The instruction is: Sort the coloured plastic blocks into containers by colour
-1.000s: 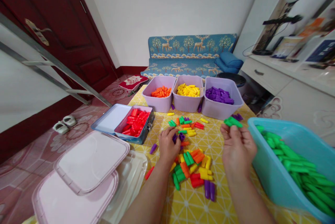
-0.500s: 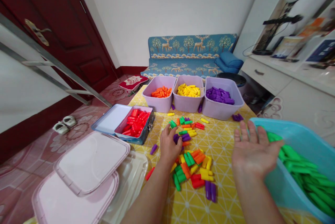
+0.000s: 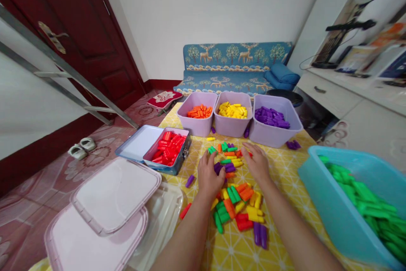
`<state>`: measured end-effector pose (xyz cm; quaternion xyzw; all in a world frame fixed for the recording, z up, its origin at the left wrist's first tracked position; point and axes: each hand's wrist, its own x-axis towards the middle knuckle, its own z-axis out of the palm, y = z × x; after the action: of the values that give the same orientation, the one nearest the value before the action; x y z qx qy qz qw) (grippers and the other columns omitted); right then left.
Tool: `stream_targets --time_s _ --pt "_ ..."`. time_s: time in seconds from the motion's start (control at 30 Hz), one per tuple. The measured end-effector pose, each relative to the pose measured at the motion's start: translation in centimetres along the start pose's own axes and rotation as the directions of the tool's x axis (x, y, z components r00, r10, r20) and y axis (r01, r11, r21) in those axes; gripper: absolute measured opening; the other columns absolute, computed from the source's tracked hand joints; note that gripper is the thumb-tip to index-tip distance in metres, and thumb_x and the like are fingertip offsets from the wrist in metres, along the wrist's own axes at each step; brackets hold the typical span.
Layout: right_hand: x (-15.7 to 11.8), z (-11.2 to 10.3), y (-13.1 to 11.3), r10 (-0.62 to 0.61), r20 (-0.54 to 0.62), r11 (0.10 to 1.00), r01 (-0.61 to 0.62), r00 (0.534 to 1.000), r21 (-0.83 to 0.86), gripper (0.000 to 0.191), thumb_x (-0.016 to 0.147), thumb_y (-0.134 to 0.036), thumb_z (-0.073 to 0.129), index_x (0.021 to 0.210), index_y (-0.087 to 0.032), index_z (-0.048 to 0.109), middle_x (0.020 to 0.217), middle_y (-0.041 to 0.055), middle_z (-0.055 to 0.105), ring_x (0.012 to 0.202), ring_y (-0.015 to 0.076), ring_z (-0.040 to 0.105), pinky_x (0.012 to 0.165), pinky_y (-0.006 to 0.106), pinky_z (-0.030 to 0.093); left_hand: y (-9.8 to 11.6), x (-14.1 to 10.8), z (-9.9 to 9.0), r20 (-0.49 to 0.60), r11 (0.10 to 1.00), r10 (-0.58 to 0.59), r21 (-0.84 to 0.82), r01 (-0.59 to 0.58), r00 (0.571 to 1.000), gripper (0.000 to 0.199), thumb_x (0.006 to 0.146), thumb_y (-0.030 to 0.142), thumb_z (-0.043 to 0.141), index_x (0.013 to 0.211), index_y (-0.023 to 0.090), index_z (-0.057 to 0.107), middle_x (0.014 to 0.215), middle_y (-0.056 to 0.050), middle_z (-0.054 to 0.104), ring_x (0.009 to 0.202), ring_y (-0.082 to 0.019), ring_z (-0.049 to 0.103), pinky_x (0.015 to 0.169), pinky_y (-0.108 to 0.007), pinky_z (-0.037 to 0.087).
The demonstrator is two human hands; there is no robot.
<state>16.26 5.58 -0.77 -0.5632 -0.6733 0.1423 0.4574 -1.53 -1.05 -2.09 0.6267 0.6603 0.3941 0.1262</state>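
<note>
Both my hands are over a loose spread of coloured plastic pieces (image 3: 233,205) on a yellow patterned tablecloth (image 3: 279,169). My left hand (image 3: 209,176) rests with its fingers curled beside several purple pieces (image 3: 218,168). My right hand (image 3: 256,162) reaches the far end of the spread, fingers apart near a red piece. Along the far edge stand lilac tubs of orange (image 3: 196,125), yellow (image 3: 232,127) and purple (image 3: 269,133) pieces. A teal basin (image 3: 326,195) of green pieces sits to my right, and a metal tin (image 3: 165,169) of red pieces to my left.
Stacked pink lids (image 3: 116,190) and a clear lid (image 3: 161,216) lie at the table's near left corner. A few purple pieces (image 3: 293,144) lie beside the purple tub. A patterned blue sofa (image 3: 234,68) stands behind the table, with white drawers (image 3: 326,97) to the right.
My right hand has moved left from above the teal basin to the spread of pieces. My left hand stays by the purple pieces. The whole view has shifted slightly.
</note>
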Motion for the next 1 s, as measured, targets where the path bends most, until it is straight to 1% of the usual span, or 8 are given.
stream_targets --time_s 0.1,0.2,0.37,0.47,0.6,0.77,0.9,1.0 --pt "1.5 2.1 -0.1 -0.039 0.219 0.991 0.066 0.975 -0.120 0.046 0.089 -0.051 0.043 0.116 -0.021 0.067 0.122 0.0088 0.067 0.119 0.0265 0.055 0.109 0.047 0.033 -0.1 0.1 0.0 0.007 0.999 -0.031 -0.039 0.031 0.999 0.058 0.083 0.038 0.057 0.136 0.015 0.048 0.147 -0.017 0.040 0.136 -0.031 0.037 0.112 -0.047 0.032" --pt "1.9 3.3 -0.8 -0.007 0.318 0.991 0.050 0.948 -0.128 0.040 0.089 -0.047 0.047 0.120 -0.027 0.065 0.130 0.0048 0.062 0.126 0.0271 0.050 0.111 0.050 0.030 -0.3 0.2 0.1 -0.005 0.990 -0.076 -0.123 0.075 0.997 0.055 0.092 0.044 0.044 0.140 0.016 0.043 0.149 -0.015 0.039 0.139 -0.027 0.034 0.114 -0.046 0.029" --pt "1.4 3.3 -2.5 -0.086 0.486 0.990 0.019 0.870 0.142 0.055 0.096 -0.049 0.031 0.082 -0.021 0.076 0.098 0.0067 0.075 0.098 0.0216 0.068 0.094 0.038 0.048 -0.4 0.3 0.2 -0.050 0.959 -0.131 -0.260 0.114 0.990 0.053 0.095 0.043 0.035 0.141 0.016 0.042 0.149 -0.013 0.040 0.140 -0.022 0.033 0.117 -0.040 0.026" --pt "2.4 3.6 -3.5 -0.112 0.483 0.982 0.020 0.869 0.190 0.060 0.098 -0.045 0.027 0.071 -0.019 0.073 0.082 0.0066 0.075 0.084 0.0195 0.070 0.085 0.034 0.051 -0.3 0.3 0.3 -0.085 0.950 -0.154 -0.287 0.124 0.984 0.051 0.096 0.043 0.034 0.137 0.015 0.046 0.145 -0.013 0.045 0.138 -0.022 0.036 0.116 -0.041 0.027" --pt "4.7 5.9 -4.4 -0.172 0.446 0.985 0.156 0.878 0.073 0.023 0.086 -0.024 0.054 0.096 -0.018 0.073 0.105 0.0079 0.072 0.102 0.0210 0.064 0.096 0.035 0.045 -0.4 0.4 0.4 -0.100 0.947 -0.163 -0.294 0.128 0.981 0.049 0.095 0.043 0.035 0.133 0.015 0.049 0.142 -0.014 0.048 0.136 -0.023 0.039 0.115 -0.042 0.029" --pt "5.7 9.2 -4.7 -0.215 0.531 0.971 0.236 0.820 0.029 0.044 0.075 -0.015 0.065 0.119 -0.021 0.066 0.137 0.0114 0.055 0.124 0.0291 0.048 0.106 0.047 0.034 -0.6 0.4 0.6 -0.099 0.940 -0.172 -0.313 0.134 0.980 0.053 0.095 0.044 0.033 0.137 0.012 0.043 0.146 -0.016 0.041 0.138 -0.023 0.034 0.116 -0.042 0.026" --pt "5.1 9.6 -4.9 -0.252 0.602 0.959 0.278 0.758 0.052 0.021 0.080 -0.018 0.062 0.096 -0.021 0.075 0.118 0.0101 0.066 0.112 0.0262 0.056 0.098 0.043 0.041 -0.6 0.4 0.6 -0.111 0.933 -0.201 -0.324 0.156 0.973 0.057 0.095 0.044 0.033 0.143 0.011 0.034 0.152 -0.016 0.032 0.143 -0.023 0.026 0.118 -0.042 0.022" --pt "4.3 8.4 -4.9 -0.293 0.632 0.949 0.299 0.717 0.101 0.021 0.080 -0.016 0.062 0.094 -0.023 0.075 0.103 0.0054 0.071 0.101 0.0210 0.062 0.092 0.035 0.045 -0.5 0.5 0.6 -0.127 0.934 -0.199 -0.326 0.148 0.972 0.058 0.096 0.043 0.033 0.145 0.013 0.031 0.153 -0.015 0.030 0.144 -0.023 0.023 0.118 -0.042 0.022"
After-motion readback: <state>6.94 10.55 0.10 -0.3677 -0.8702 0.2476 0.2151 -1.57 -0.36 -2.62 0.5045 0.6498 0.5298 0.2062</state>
